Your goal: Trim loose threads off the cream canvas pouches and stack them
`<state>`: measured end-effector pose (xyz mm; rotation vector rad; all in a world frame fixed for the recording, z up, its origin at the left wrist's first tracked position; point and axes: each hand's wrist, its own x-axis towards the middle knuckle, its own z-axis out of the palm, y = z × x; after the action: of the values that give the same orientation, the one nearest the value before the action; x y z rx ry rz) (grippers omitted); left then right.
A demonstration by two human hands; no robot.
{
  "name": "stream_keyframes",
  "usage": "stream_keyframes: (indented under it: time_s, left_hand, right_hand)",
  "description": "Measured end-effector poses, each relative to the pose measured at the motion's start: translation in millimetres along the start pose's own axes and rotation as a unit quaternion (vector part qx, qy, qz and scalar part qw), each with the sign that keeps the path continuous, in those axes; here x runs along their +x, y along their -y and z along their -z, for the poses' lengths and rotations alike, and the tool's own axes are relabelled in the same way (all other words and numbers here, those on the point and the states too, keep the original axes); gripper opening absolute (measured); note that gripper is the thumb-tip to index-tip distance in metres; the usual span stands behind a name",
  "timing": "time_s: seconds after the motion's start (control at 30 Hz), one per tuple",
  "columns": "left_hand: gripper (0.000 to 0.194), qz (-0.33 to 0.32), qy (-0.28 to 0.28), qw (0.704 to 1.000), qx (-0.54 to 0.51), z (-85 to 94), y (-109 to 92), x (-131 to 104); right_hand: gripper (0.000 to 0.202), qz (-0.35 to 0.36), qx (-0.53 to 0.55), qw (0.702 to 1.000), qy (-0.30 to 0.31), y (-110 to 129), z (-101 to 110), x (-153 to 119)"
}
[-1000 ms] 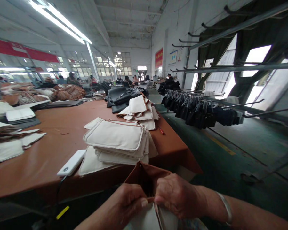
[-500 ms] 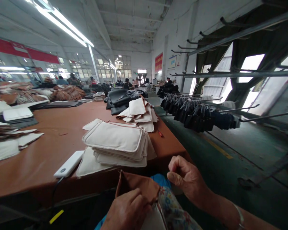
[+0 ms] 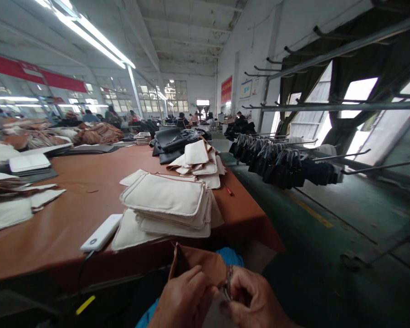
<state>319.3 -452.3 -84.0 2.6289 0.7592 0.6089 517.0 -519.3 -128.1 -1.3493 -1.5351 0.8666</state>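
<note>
A brown and cream fabric piece (image 3: 203, 264) lies over my lap, below the table's front edge. My left hand (image 3: 184, 298) is closed on its near side, fingers pinched at the brown edge. Right beside it, my right hand (image 3: 248, 296) is closed round a small metal tool (image 3: 228, 283) that meets the fabric's edge; the tool's exact shape is hard to make out. Beyond both hands, a stack of cream padded pieces (image 3: 164, 196) sits on the brown-covered table (image 3: 89, 182).
A white power bank (image 3: 101, 232) with a cable lies at the table's front edge. Farther back are more cream pieces (image 3: 196, 152), black bags (image 3: 169, 139) and a red pen (image 3: 229, 191). Black bags (image 3: 276, 164) hang from a rack on the right. People sit in the background.
My right hand has come down and left from the table corner to the fabric's edge, beside my left hand, and the metal tool now shows at its fingers. My left hand still pinches the fabric.
</note>
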Motion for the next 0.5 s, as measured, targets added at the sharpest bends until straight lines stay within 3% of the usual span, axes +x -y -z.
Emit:
stream_keyframes:
  time_s: [0.1, 0.17, 0.3, 0.37, 0.5]
  left_hand:
    - [0.035, 0.0, -0.03, 0.999, -0.018, 0.7, -0.1, 4.6]
    - [0.037, -0.007, -0.021, 0.999, -0.031, 3.6, 3.6, 7.5]
    - [0.038, 0.024, 0.077, 0.996, -0.024, 15.5, 27.9, 7.3]
    - [0.03, 0.054, 0.118, 0.991, -0.016, 20.6, 43.4, 4.5]
    - [0.018, 0.059, 0.147, 0.987, -0.031, 21.7, 55.3, 2.8]
  right_hand:
    - [0.033, 0.021, 0.054, 0.998, 0.015, 9.6, 6.1, 5.6]
    - [0.035, 0.023, 0.058, 0.998, 0.019, 13.4, 11.7, 8.4]
    - [0.039, 0.004, 0.053, 0.998, 0.013, 8.6, 26.5, 10.0]
    - [0.04, -0.006, 0.055, 0.998, -0.007, -0.6, 35.4, 10.5]
    - [0.04, -0.051, 0.018, 0.997, -0.053, -26.6, 57.9, 14.0]
